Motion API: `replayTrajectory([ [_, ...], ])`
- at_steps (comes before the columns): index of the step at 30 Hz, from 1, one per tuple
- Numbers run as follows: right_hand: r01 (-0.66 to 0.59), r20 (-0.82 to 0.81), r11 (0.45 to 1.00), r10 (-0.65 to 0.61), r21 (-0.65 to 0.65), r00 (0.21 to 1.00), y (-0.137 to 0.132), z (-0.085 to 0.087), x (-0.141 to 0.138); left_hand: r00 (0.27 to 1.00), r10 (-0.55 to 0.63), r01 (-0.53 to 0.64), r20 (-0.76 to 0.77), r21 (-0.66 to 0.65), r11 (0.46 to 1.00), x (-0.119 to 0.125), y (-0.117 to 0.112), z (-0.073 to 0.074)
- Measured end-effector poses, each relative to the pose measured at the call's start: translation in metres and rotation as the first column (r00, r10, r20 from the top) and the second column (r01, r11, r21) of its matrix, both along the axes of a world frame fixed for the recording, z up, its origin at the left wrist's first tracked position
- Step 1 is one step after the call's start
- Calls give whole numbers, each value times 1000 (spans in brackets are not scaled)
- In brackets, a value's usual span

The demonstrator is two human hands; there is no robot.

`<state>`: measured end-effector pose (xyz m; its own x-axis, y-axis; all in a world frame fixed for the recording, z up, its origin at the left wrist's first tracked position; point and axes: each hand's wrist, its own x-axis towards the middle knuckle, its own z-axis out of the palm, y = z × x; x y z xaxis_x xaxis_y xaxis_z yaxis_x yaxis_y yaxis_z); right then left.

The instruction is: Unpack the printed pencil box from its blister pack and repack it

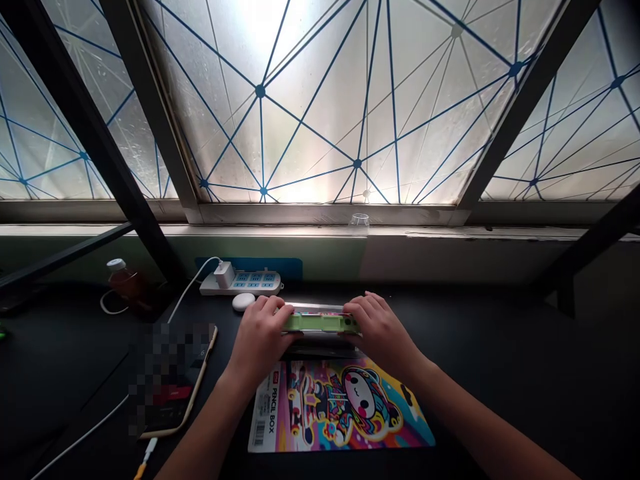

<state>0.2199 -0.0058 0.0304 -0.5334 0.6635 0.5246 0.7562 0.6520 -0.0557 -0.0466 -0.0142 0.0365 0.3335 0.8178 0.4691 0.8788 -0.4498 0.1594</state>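
Note:
A long, narrow pencil box (320, 323) with a light green side is held level above the dark desk. My left hand (265, 330) grips its left end, thumb below and fingers over the top. My right hand (375, 327) is closed around the right end in the same way. Behind and under the box is a shiny, clear or silvery piece (320, 345), partly hidden. In front of it lies a colourful printed card (345, 407) with a cartoon figure and the words "PENCIL BOX".
To the left lies a tablet or phone (200, 387) with a pale case, partly blurred, with a cable plugged in. A white power strip (243, 283), a round white case (243, 302) and a bottle (127, 283) stand toward the window. A small clear cup (359, 220) sits on the sill.

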Motion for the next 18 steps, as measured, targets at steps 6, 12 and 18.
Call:
replayTrajectory([
  [6, -220, 26, 954, 219, 204, 975, -63, -1, 15, 992, -110, 103, 59, 109, 989, -13, -61, -12],
  [12, -356, 93, 925, 346, 134, 934, -102, -40, 40, 950, -303, 301, 68, 46, 953, -33, -97, -80],
  [18, -244, 241, 967, 256, -80, 936, -96, -38, 43, 922, -186, 255, 339, -171, 952, -31, -100, -96],
])
